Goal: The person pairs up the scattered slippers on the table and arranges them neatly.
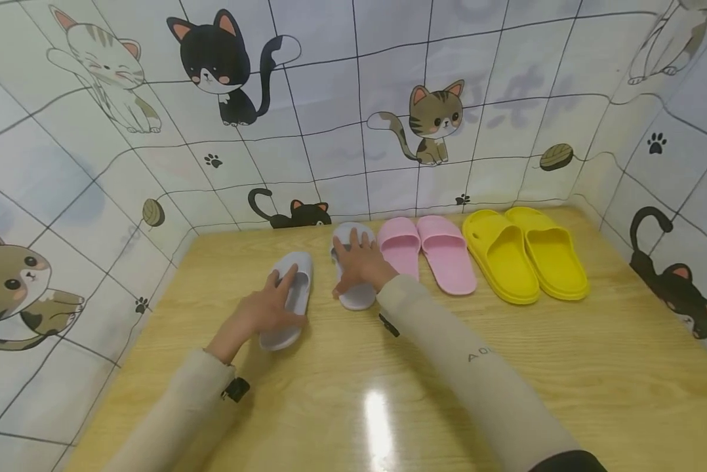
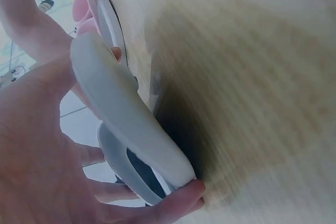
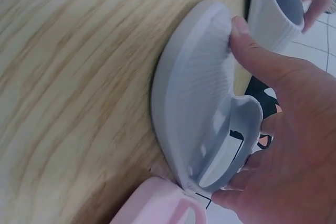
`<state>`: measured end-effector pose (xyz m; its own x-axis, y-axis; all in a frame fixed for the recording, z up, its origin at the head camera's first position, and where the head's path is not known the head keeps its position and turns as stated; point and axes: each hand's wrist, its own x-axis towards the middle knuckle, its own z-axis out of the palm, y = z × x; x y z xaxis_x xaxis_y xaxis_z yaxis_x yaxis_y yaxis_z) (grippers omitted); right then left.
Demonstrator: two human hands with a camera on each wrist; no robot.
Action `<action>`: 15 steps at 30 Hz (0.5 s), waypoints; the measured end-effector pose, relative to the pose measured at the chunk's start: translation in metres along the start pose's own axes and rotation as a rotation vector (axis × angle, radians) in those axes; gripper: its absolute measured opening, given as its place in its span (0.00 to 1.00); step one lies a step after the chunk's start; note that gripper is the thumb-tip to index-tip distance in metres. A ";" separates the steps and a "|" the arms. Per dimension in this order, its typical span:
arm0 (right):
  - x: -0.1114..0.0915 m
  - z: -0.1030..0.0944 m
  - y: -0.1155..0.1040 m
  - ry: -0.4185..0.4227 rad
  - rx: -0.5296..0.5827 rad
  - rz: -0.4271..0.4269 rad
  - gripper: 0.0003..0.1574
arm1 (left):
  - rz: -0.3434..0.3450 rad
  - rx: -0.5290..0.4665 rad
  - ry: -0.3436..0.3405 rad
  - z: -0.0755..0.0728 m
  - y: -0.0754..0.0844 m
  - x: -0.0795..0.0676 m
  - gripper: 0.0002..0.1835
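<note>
Two light grey slippers lie apart toward the left of the wooden surface. My left hand grips the left grey slipper, thumb toward its heel and fingers over its toe end. Seen from the left wrist, this grey slipper is tilted, a dark shadow beneath it. Over the other grey slipper, beside the pink pair, my right hand spreads across the strap. In the right wrist view, the thumb presses one edge of that grey slipper while the fingers hold around the strap's side.
Right of the grey slippers stand a pink pair of slippers and a yellow pair, toes toward the back wall. The wooden surface is bordered by a back wall and side walls printed with cartoon cats.
</note>
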<state>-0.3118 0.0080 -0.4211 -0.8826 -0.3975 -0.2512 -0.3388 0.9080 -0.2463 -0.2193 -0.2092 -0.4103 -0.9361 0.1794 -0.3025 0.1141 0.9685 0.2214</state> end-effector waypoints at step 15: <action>-0.001 -0.005 0.004 -0.032 0.012 -0.028 0.88 | 0.030 0.011 0.011 -0.013 -0.009 0.056 0.63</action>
<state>-0.3138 0.0128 -0.4176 -0.8617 -0.4271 -0.2739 -0.3595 0.8949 -0.2644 -0.2766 -0.2097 -0.4173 -0.9356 0.2070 -0.2859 0.1461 0.9645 0.2202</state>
